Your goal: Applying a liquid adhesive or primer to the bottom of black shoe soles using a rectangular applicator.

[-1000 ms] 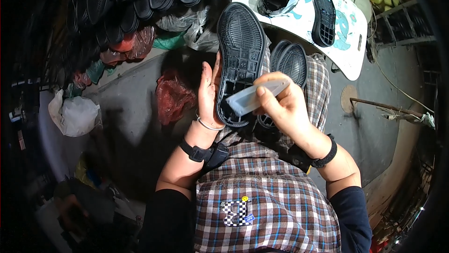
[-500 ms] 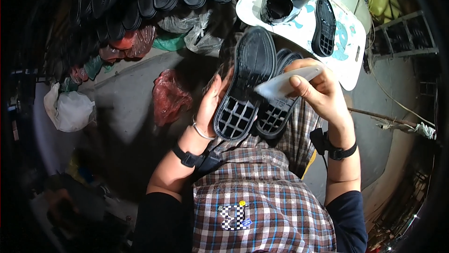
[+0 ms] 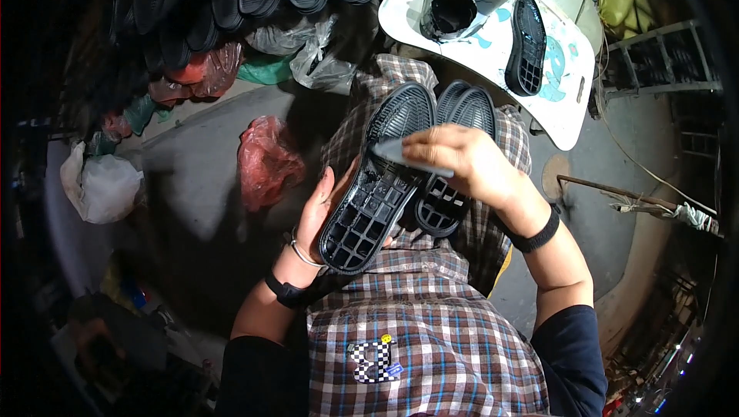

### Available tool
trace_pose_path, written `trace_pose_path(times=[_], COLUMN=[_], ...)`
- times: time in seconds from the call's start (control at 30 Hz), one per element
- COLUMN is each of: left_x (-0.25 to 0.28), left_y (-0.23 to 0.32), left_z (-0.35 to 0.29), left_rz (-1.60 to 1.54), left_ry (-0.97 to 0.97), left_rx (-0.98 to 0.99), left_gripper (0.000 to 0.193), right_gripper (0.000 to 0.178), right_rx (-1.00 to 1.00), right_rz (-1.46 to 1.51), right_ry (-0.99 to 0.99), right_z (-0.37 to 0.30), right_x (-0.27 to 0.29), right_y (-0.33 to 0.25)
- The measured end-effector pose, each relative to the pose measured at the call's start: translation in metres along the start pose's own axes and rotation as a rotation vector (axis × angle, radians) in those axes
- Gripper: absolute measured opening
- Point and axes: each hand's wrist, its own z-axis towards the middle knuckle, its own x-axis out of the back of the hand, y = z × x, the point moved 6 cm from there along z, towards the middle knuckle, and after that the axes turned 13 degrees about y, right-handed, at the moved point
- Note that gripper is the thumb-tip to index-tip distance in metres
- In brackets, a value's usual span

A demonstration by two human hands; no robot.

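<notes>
Gripping a thin grey strip (image 3: 406,157), the fingers (image 3: 440,142) of the right hand (image 3: 469,161) pinch it flat against the ribbed underside of a black shoe sole (image 3: 379,178). Beneath that sole, the left hand (image 3: 319,213) cups it from the left, fingers curled behind its edge and mostly hidden. A second black sole (image 3: 454,163) lies just right of the first, under the right palm, on the person's checked lap. Beyond the fingertips, a white surface (image 3: 566,101) carries another sole (image 3: 525,43); a red plastic bag (image 3: 265,159) sits left of the left hand.
</notes>
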Motion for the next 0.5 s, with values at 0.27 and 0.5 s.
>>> trace_pose_path(times=[0.27,0.5], left_x=[0.002,0.012], left_y=[-0.008,-0.016], left_z=[-0.004,0.002], left_rz=[0.049,0.118], left_ry=[0.077,0.083], left_rx=[-0.104,-0.121], left_gripper=[0.057,0.052], right_gripper=[0.043,0.041], right_rx=[-0.080,-0.105], right_rz=[-0.314,-0.332], right_ry=[0.124,0.123], right_z=[0.008,0.003], right_x=[0.014,0.007], right_y=[0.046,0.046])
